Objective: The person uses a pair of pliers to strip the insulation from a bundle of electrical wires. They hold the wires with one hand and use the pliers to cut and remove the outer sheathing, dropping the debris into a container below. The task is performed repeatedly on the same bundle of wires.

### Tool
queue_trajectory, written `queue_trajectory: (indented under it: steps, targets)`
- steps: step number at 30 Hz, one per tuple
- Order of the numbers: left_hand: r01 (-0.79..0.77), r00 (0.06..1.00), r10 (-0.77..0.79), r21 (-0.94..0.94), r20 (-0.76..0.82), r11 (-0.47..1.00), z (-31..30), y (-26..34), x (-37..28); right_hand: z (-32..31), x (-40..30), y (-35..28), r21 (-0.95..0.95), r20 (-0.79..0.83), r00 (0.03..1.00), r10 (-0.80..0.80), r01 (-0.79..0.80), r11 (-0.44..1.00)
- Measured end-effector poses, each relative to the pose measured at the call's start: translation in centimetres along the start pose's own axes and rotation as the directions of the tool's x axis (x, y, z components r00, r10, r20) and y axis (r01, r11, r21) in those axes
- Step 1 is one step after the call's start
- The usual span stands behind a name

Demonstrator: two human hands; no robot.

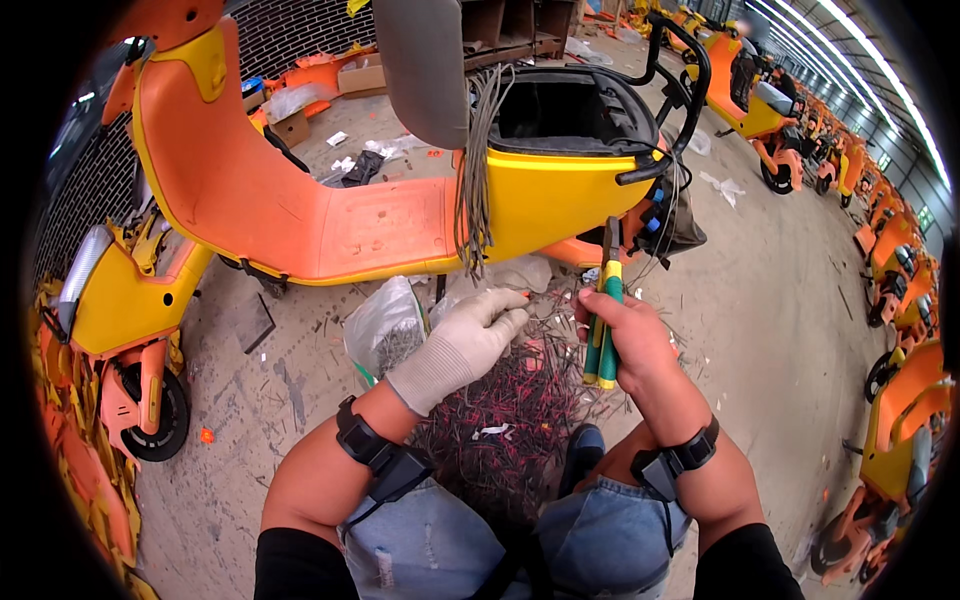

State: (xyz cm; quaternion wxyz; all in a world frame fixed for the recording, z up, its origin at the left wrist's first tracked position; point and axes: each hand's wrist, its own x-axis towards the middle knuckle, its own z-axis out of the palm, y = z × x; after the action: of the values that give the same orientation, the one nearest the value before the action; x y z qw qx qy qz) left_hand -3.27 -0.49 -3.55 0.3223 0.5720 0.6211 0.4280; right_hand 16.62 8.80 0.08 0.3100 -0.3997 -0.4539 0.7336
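My left hand (463,341), in a light knitted work glove, is in front of me with its thumb and fingers together at a thin grey wire; the fingertips are partly hidden. My bare right hand (630,330) grips pliers with green and yellow handles (611,330), their metal jaws (613,232) pointing away from me. Below my hands lies a heap of cut dark and red wires (506,420). A bundle of grey cables (480,172) hangs over the side of an orange and yellow scooter (562,195) whose seat (421,67) is raised.
A plastic bag of wire scraps (386,326) stands left of my gloved hand. Cardboard boxes (289,126) and litter lie beyond the scooter. Another scooter (135,307) is at left; rows of scooters (900,375) line the right. People (744,67) are in the far background.
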Motion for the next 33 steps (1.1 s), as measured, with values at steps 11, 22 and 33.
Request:
queue_trajectory:
  steps: [11,22,33]
  targets:
    - [0.206,0.974,-0.216,-0.126,-0.065,0.970,-1.9,1.3,0.1,-0.8,-0.8,1.4,-0.525,0.245,0.959,0.145,0.005,0.851]
    - [-0.042,0.998,0.049,0.193,-0.035,0.980,-1.2,1.0,0.1,-0.6,-0.9,1.7,-0.609,0.382,0.923,0.048,0.213,0.764]
    - [-0.073,0.995,0.085,0.206,-0.050,0.976,-1.2,1.2,-0.1,0.2,-1.4,1.2,-0.663,0.352,0.928,0.122,0.156,0.732]
